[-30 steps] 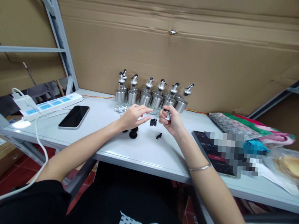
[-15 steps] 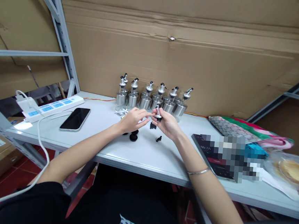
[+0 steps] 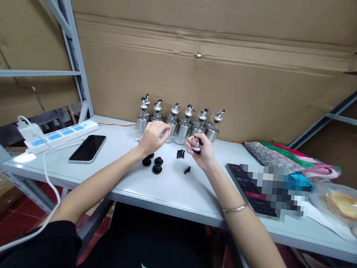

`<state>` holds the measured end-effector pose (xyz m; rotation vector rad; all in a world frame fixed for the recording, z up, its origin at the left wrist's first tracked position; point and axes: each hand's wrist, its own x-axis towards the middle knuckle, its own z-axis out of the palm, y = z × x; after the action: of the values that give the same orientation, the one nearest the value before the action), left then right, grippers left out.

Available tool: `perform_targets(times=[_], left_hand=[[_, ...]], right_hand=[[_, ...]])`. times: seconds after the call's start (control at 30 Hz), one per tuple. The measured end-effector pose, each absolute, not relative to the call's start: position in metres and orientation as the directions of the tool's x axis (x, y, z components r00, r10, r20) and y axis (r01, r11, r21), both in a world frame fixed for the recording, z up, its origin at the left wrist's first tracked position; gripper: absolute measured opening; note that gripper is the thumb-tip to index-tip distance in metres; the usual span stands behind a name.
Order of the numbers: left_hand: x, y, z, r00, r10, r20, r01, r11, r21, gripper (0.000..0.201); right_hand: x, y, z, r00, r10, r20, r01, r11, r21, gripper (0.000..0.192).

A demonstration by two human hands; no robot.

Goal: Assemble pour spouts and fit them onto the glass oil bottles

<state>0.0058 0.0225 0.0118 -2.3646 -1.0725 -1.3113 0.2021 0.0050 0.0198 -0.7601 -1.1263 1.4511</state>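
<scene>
My right hand [image 3: 202, 150] holds a small silver and black pourer cap [image 3: 197, 145] above the white table [image 3: 173, 188]. My left hand [image 3: 152, 136] hovers in front of the left end of the row of steel oil bottles [image 3: 183, 126], fingers loosely curled, nothing visible in it. Below it lie black round stoppers [image 3: 152, 163]. Small black plugs [image 3: 180, 154] and another black piece [image 3: 187, 170] lie between my hands.
A black phone [image 3: 87, 148] and a white power strip [image 3: 58, 132] with its cable lie to the left. A dark tablet [image 3: 249, 187], patterned cloth [image 3: 285, 156] and bagged bread [image 3: 344, 205] lie to the right. Cardboard backs the table; metal shelf posts stand at both sides.
My left hand has drawn away from the cap in my right hand and moved left and back toward the bottles. My right hand still holds the cap, slightly lower.
</scene>
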Motion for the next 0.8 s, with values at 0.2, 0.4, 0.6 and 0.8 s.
perform_targets(times=[0.2,0.4,0.6,0.8], left_hand=[[0.009,0.084,0.062,0.113,0.551,0.827,0.870,-0.457,0.185,0.032],[0.031,0.148,0.098,0.182,0.804,0.566,0.982,-0.174,-0.069,0.024],[0.043,0.171,0.092,0.098,0.871,0.482,0.993,-0.054,-0.103,0.022],[0.040,0.162,0.084,0.213,0.825,0.524,0.971,-0.117,-0.210,0.032]], right_hand=[[0.200,0.005,0.021,-0.132,0.990,0.044,-0.382,-0.010,-0.924,0.046],[0.201,0.004,0.021,-0.162,0.983,0.082,-0.350,0.021,-0.937,0.047],[0.200,0.002,0.019,-0.168,0.979,0.114,-0.314,0.057,-0.948,0.046],[0.199,0.003,0.018,-0.162,0.979,0.120,-0.309,0.065,-0.949,0.046]])
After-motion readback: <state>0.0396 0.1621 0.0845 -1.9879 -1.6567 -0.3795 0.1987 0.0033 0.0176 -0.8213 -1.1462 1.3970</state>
